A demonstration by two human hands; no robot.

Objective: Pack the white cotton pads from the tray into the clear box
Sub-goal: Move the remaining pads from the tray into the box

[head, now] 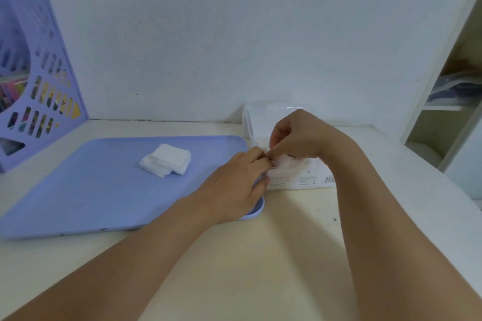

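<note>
Pinching cotton pads [283,160] over the clear box [300,177], both the left hand [234,180] and the right hand [294,138] are crowded together, so pads could be crumpled or spilled beside it.

a home desk: file rack [39,81], shelf unit [448,101], white wall.

**What you can't really make out here**

The left hand [234,177] and right hand [294,138] cover most of the clear box's [300,177] opening, so whatever's inside is hidden. Its label print is too tiny to read. The file rack [34,81] is chopped off at the left edge, and the shelf [451,96] contents are blurry.
</note>
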